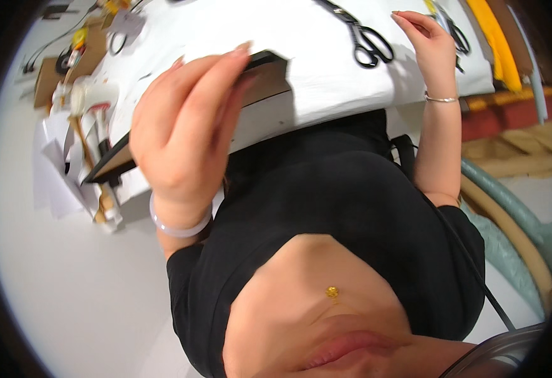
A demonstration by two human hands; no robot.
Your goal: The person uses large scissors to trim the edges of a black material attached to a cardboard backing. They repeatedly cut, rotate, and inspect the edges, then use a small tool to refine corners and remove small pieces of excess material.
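Your left hand (pixel 184 126) is bent over the flat brown panel with black edges (pixel 268 86), which slants along the near edge of the white-covered table (pixel 232 28); I cannot tell whether its fingers grip. Your right hand (pixel 432 47) is raised, thumb and fingertips together, anything thin between them indistinguishable, near the black-handled metal scissors (pixel 362 62).
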